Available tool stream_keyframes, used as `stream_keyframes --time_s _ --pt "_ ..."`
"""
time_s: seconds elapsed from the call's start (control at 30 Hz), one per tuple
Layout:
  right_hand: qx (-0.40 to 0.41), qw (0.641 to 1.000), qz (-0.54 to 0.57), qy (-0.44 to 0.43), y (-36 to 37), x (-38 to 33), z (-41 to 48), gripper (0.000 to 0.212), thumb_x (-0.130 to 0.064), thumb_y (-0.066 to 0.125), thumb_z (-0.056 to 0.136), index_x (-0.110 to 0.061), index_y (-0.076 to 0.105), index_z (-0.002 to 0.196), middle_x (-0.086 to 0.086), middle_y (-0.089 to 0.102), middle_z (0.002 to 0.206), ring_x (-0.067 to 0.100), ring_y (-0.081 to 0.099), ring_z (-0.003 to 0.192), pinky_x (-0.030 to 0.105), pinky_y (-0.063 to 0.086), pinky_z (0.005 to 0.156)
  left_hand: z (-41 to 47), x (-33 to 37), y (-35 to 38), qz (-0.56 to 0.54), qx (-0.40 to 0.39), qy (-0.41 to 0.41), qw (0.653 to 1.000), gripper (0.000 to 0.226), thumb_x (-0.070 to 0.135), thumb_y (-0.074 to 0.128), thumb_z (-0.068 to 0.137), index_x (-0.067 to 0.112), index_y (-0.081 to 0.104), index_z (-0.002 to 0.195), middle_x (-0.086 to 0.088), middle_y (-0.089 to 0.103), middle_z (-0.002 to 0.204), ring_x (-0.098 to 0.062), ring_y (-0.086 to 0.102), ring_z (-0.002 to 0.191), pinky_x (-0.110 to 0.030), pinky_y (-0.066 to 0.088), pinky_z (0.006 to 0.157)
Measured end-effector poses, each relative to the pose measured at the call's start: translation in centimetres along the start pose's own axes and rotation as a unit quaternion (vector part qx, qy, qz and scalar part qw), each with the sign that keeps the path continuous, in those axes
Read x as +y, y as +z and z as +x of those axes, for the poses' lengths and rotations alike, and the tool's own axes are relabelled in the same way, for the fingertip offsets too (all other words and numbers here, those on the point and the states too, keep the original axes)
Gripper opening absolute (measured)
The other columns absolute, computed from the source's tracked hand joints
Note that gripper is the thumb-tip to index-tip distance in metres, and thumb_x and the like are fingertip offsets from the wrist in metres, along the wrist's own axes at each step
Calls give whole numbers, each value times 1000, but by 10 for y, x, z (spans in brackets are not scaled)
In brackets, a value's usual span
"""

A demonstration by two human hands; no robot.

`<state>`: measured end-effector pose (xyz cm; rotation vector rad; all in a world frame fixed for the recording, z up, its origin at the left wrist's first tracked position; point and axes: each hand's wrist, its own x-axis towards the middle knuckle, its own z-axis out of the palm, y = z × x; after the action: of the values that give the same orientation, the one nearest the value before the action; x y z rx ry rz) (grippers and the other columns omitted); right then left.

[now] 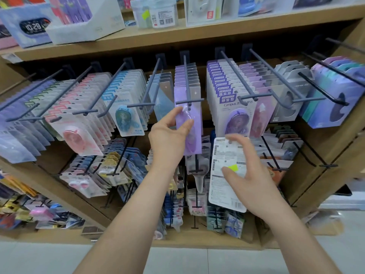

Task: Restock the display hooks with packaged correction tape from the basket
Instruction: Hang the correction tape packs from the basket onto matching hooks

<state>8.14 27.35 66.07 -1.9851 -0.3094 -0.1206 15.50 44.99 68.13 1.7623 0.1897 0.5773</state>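
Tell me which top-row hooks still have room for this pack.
Roomiest: the pale blue packs' hook, between the blue Campus row and the purple row whose front pack the left hand grips; few packs hang there. Crowded to the tips: the pink row, purple row and white Campus row.

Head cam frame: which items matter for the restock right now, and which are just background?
In the job: left hand pinching purple pack at centre hook; right hand holding white-backed pack.
Background: pink packs, clock box, grey packs. Basket not in view.

Print on the white pack (225, 155) (barcode side) is unreadable.
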Motion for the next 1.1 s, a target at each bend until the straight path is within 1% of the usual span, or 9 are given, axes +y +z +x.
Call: stream_keyframes --time_s 0.13,0.3,0.4,0.47,0.57,0.7,0.83,0.97,1.1 --pt "35 997 66 -12 -5 1 -1 95 -6 68 89 -62 10 139 -64 31 120 -29 40 113 1 36 91 20 -5 15 67 12 19 997 35 25 74 87 27 69 121 23 52 77 -6 52 75 -15 39 73" --pt "57 990 123 31 -8 1 0 51 -5 72 87 -47 58 113 -33 70 96 -6 67 92 16 56 78 3 -1 7 133 -11 38 990 36 29 66 93 31 60 128 13 57 100 -8 54 100 -19 41 86" --pt "65 995 70 12 -4 6 -2 31 -10 68 92 -41 69 92 -29 71 88 0 67 87 16 54 71 -31 11 -5 99 -42 30 994 14 41 63 93 35 66 106 10 64 97 -5 59 83 -29 51 81" --pt "74 996 -15 -49 0 6 0 20 -9 62 94 -26 71 99 -13 72 86 7 65 84 24 51 72 -59 27 -9 12 -143 -22 989 25 57 60 87 34 68 93 12 67 74 -5 60 66 -29 53 66" --pt "59 974 -158 -153 7 7 3 44 -4 51 91 -26 61 128 -15 65 110 14 56 91 30 46 81 -81 35 -7 -12 -214 -79 974 45 69 65 74 36 63 104 13 73 81 -7 70 76 -29 56 72" --pt "42 966 -186 -177 7 9 2 55 -22 43 84 -24 54 138 -8 60 135 26 57 109 53 50 89 -80 44 -13 -43 -181 -118 975 17 19 60 94 24 70 108 5 77 82 -14 73 78 -25 56 67" --pt "-14 985 -113 -130 -3 5 -3 82 -50 67 73 -50 30 145 -43 34 137 1 37 134 44 37 108 -80 41 -22 -44 -159 -112 980 39 -3 45 98 25 72 94 6 76 76 -6 71 67 -16 52 56" --pt "-12 999 -33 -19 -21 10 -3 83 -56 79 71 -51 35 141 -32 47 133 -2 46 125 28 41 100 -77 38 -26 -77 -111 -105 985 30 1 50 99 21 73 100 5 77 82 -9 71 70 -18 53 58" --pt "-49 987 142 55 -31 17 -3 38 -33 80 71 -33 67 107 -6 76 96 24 71 89 34 60 71 -77 39 -27 -107 -104 -107 983 29 0 51 98 19 72 95 6 76 79 -6 69 68 -17 52 56"
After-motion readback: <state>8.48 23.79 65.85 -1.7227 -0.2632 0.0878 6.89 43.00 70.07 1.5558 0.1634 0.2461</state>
